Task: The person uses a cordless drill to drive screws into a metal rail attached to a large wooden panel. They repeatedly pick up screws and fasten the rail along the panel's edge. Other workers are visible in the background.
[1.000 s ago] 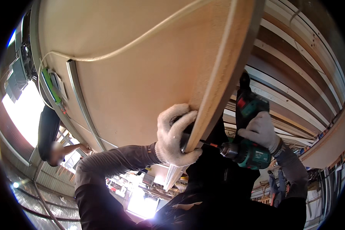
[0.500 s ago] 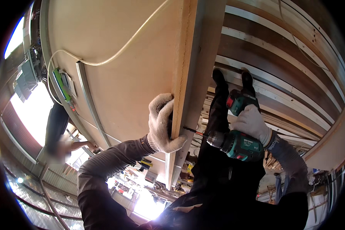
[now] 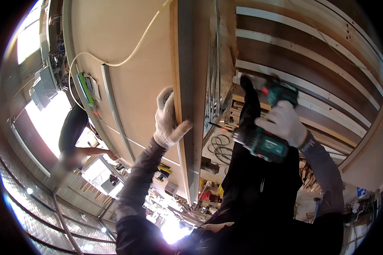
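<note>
My left hand [image 3: 169,121], in a whitish knit glove, grips the edge of a large beige panel [image 3: 136,80]. Its thumb lies over the edge and its fingers rest on the panel's face. Along this edge run a thin wooden strip [image 3: 175,55] and a dark grey side face [image 3: 190,85]. In my gloved right hand [image 3: 285,123] is a green and black cordless drill [image 3: 268,144], slightly blurred. Its long thin bit [image 3: 219,126] points left at the side face, with a gap between tip and panel.
A pale hose [image 3: 132,55] curves over the panel, near a metal bar [image 3: 112,97] and a green tool [image 3: 85,89]. Another person's arm [image 3: 95,151] reaches to the panel's far left side. Slatted boards [image 3: 293,42] lie at right. Coiled cable [image 3: 220,146] rests on the floor.
The drill has drawn away from the panel's edge, widening the gap at the bit. My left hand still holds the edge. The whole view has shifted, showing more floor beside the panel.
</note>
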The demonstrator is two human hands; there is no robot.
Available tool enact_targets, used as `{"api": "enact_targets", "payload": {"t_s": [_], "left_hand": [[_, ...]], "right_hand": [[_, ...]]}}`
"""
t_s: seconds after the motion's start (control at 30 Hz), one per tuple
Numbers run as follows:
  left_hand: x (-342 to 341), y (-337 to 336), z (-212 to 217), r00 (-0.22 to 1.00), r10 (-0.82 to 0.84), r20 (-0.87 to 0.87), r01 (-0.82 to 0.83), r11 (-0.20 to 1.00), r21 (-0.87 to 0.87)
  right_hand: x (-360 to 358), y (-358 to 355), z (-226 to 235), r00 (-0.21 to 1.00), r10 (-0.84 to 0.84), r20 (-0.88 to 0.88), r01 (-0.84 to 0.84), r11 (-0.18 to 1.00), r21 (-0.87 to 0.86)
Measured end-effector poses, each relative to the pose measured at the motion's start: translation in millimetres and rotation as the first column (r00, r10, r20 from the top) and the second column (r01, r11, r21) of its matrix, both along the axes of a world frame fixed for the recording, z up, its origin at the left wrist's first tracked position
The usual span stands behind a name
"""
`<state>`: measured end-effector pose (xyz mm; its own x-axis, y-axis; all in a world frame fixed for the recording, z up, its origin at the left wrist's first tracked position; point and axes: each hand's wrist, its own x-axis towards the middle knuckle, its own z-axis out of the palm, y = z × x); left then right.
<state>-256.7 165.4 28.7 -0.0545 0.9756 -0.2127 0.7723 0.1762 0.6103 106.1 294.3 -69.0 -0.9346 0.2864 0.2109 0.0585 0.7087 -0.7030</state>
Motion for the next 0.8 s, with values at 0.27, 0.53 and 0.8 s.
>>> {"api": "enact_targets", "payload": {"t_s": [0.27,0.53,0.8], "left_hand": [[78.7,-0.3,2.7,0.828,0.463,-0.315,-0.477,0.878,0.036],[84.1,4.5,-14.0,0.743,0.617,-0.259,-0.584,0.787,0.2],[94.7,-47.7,-1.8,0.498,0.842,0.209,-0.679,0.228,0.698]], "right_hand": [[127.1,-37.8,24.6,0.936,-0.324,0.136,0.34,0.932,-0.124],[166.3,-86.2,30.1,0.904,-0.391,0.171,0.42,0.887,-0.19],[100.7,-121.2,89.2,0.919,-0.393,0.002,0.388,0.906,-0.17]]}}
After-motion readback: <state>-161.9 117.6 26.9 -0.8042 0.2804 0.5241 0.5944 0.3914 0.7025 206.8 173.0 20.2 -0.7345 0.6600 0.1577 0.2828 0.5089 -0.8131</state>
